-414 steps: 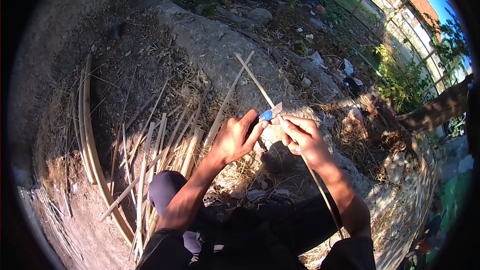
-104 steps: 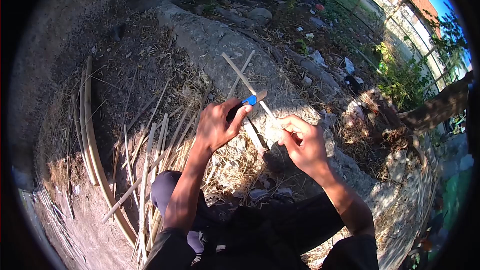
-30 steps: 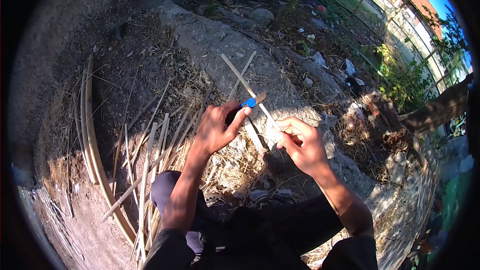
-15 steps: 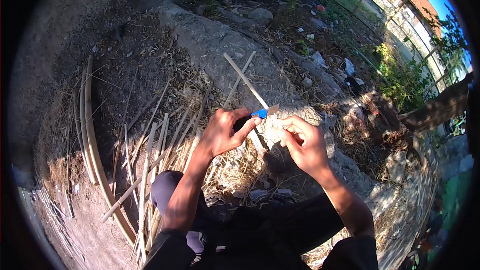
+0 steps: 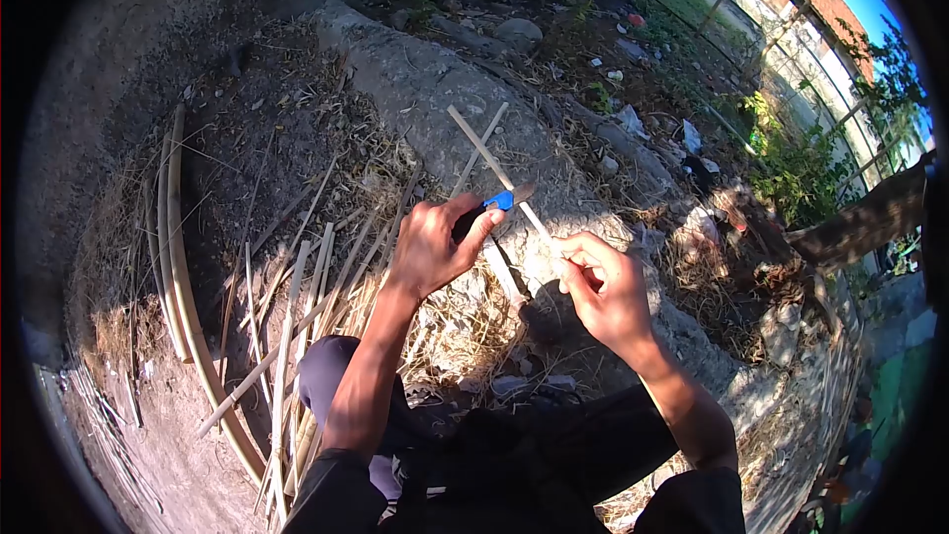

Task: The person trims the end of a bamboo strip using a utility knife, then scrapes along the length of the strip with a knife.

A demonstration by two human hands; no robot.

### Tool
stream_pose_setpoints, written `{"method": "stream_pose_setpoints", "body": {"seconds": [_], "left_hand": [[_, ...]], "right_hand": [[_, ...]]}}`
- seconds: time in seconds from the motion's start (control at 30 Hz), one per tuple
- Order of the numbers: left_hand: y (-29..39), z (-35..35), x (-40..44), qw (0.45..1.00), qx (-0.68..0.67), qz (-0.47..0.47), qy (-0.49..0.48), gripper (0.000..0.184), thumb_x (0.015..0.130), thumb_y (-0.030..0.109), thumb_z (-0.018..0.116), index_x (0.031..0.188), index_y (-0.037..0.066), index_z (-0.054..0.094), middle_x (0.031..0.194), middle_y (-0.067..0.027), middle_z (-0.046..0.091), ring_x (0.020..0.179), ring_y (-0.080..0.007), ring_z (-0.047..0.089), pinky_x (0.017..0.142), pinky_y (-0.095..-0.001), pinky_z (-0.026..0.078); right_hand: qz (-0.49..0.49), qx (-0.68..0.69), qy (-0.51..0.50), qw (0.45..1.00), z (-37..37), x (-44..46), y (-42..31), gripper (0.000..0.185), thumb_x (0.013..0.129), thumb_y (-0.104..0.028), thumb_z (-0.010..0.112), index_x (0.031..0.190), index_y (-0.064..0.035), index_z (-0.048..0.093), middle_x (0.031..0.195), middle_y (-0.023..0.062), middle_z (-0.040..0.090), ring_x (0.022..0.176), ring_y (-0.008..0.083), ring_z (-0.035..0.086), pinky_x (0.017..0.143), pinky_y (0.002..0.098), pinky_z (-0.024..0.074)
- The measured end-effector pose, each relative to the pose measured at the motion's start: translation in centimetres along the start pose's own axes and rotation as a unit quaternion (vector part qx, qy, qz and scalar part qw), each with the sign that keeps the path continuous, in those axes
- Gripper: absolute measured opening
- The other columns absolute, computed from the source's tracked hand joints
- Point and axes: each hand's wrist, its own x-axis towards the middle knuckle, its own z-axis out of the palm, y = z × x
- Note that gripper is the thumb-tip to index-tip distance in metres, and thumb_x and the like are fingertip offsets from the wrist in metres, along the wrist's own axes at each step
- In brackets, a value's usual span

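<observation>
My left hand (image 5: 431,249) is closed round a knife (image 5: 503,201) with a blue-and-black handle. Its short blade lies against a thin bamboo strip (image 5: 537,223), which slants from the rock toward me. The near end of this strip is pinched between the thumb and fingers of my right hand (image 5: 607,295). Farther out, the strip crosses a second bamboo strip (image 5: 491,132) that lies on the rock. Both hands are above my lap, with the blade a short way beyond the right fingertips.
Several long bamboo strips (image 5: 287,366) lie in a bundle to my left, beside curved bamboo poles (image 5: 182,272). A large grey rock (image 5: 420,79) rises in front, with dry shavings (image 5: 460,341) below my hands. A tree trunk (image 5: 870,206) leans in from the right.
The knife has moved up and left along the strip, away from my right hand. More of the strip's near end now shows between blade and fingers.
</observation>
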Motion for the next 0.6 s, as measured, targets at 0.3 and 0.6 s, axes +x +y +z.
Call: {"method": "stream_pose_setpoints", "body": {"seconds": [0.3, 0.6], "left_hand": [[-3.3, -3.9, 1.6, 0.988, 0.044, -0.103, 0.11, 0.043, 0.109, 0.037, 0.062, 0.092, -0.001, 0.071, 0.061, -0.0041, 0.057, 0.052, -0.0141, 0.046, 0.051, -0.0372, 0.037], [0.1, -2.7, -0.2, 0.99, -0.069, -0.066, 0.103, 0.047, 0.111, 0.037, 0.059, 0.085, -0.001, 0.066, 0.062, 0.0, 0.048, 0.059, -0.0088, 0.04, 0.052, -0.0338, 0.029]], "right_hand": [[0.025, -0.012, -0.045, 0.999, -0.3, -1.4, -1.9, 0.015, 0.102, -0.001, 0.065, 0.116, 0.0027, 0.07, 0.082, 0.0064, 0.075, 0.068, 0.0033, 0.065, 0.058, 0.0234, 0.0501], [0.048, 0.066, -0.045, 0.996, -1.5, 0.0, -1.3, 0.015, 0.105, -0.003, 0.064, 0.118, 0.0054, 0.066, 0.087, 0.009, 0.075, 0.075, 0.0104, 0.072, 0.066, 0.0261, 0.0577]]}}
